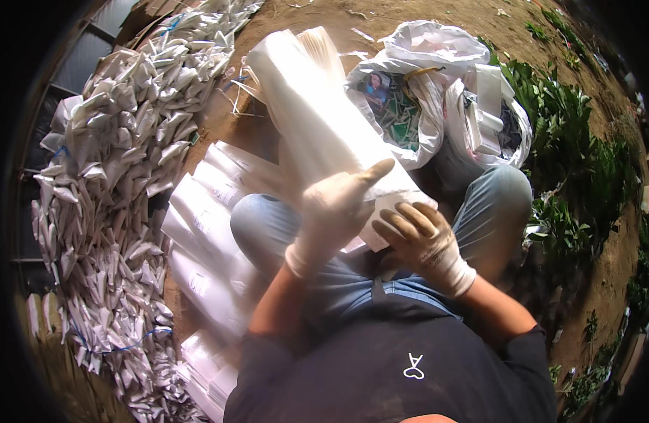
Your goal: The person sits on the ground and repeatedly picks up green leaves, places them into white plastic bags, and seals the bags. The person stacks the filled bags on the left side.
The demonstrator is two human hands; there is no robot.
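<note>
Both my hands wear whitish work gloves with stained fingers. My left hand (337,211) grips the near end of a long bundle of white sheets or sleeves (324,111), its thumb laid across the top. My right hand (417,230) is at the bundle's lower edge, its fingers curled over a small white piece (380,232); how firmly it holds this is hard to tell. The bundle slants up and away between my knees. Beyond it stand white plastic sacks, one with small green and white packets (404,124), another with white cartons or strips (486,132).
Left of my knee lie white packages bearing printed labels (200,222) and a stack of flat white sheets (211,370). A long heap of folded white packets (129,158) runs along the far left. Leafy green plants (573,121) grow from bare soil at right.
</note>
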